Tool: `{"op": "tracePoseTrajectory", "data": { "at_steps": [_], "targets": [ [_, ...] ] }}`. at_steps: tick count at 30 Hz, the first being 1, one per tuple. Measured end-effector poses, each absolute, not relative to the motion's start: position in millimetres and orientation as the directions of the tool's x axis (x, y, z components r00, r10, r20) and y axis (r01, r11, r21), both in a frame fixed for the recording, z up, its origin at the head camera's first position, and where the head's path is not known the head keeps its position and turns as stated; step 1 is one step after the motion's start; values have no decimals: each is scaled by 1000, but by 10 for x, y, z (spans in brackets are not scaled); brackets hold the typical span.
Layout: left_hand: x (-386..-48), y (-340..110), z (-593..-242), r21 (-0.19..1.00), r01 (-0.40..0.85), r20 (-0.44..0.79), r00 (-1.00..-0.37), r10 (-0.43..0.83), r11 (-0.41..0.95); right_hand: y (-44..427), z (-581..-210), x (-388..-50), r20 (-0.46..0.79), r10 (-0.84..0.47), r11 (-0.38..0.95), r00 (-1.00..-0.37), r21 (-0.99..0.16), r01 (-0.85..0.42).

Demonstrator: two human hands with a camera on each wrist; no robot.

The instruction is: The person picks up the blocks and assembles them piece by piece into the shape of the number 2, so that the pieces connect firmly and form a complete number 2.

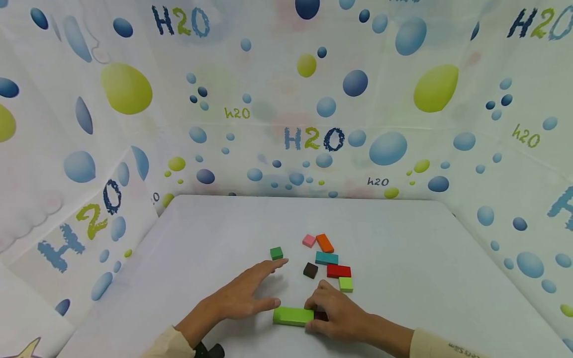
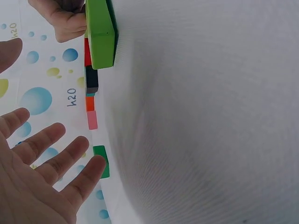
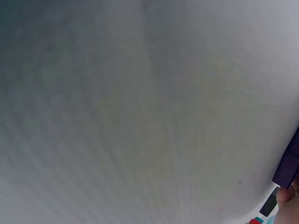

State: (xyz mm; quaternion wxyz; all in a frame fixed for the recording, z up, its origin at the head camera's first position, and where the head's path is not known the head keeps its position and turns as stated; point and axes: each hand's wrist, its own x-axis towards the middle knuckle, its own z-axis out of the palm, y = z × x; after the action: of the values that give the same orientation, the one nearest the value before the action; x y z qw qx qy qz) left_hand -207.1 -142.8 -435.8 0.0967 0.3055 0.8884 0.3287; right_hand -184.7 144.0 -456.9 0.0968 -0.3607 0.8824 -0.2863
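Observation:
A long light green block (image 1: 293, 316) lies on the white table, its right end against a dark purple block (image 1: 320, 316). My right hand (image 1: 337, 313) pinches around the seam between them, thumb on the near side and curled fingers on the far side. It covers most of the purple block, which shows at the right wrist view's edge beside the fingertips (image 3: 286, 195). My left hand (image 1: 243, 293) hovers with fingers spread and holds nothing. Its thumb is near the long block's left end, and its fingers point toward a dark green cube (image 1: 276, 253).
Beyond my hands lie a pink cube (image 1: 309, 240), an orange block (image 1: 325, 243), a teal block (image 1: 327, 258), a red block (image 1: 338, 271), a black cube (image 1: 310, 270) and a small light green block (image 1: 346, 284). A patterned curtain (image 1: 268, 74) stands behind the table (image 1: 403, 238).

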Motion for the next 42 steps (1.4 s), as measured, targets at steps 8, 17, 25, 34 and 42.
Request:
{"op": "tracePoseTrajectory", "data": {
  "at_steps": [8, 17, 25, 34, 42],
  "targets": [
    [-2064, -1432, -4306, 647, 485, 38, -791, 611, 588, 1446, -4562, -1834, 60, -701, 577, -711, -538, -614],
    [-2076, -1430, -4298, 644, 502, 53, -783, 620, 578, 1465, -4561, -1836, 60, -713, 571, -698, -527, -629],
    [-2088, -1403, -4292, 654, 498, 52, -781, 623, 570, 1479, -4569, -1834, 55, -718, 568, -693, -528, -631],
    [-2143, -1342, -4276, 632, 520, 63, -773, 631, 574, 1502, -4589, -1879, 35, -687, 586, -726, -566, -581],
    [-2197, -1248, -4279, 630, 507, 35, -775, 630, 588, 1560, -4595, -1990, 184, -640, 594, -746, -498, -632]
  ]
}}
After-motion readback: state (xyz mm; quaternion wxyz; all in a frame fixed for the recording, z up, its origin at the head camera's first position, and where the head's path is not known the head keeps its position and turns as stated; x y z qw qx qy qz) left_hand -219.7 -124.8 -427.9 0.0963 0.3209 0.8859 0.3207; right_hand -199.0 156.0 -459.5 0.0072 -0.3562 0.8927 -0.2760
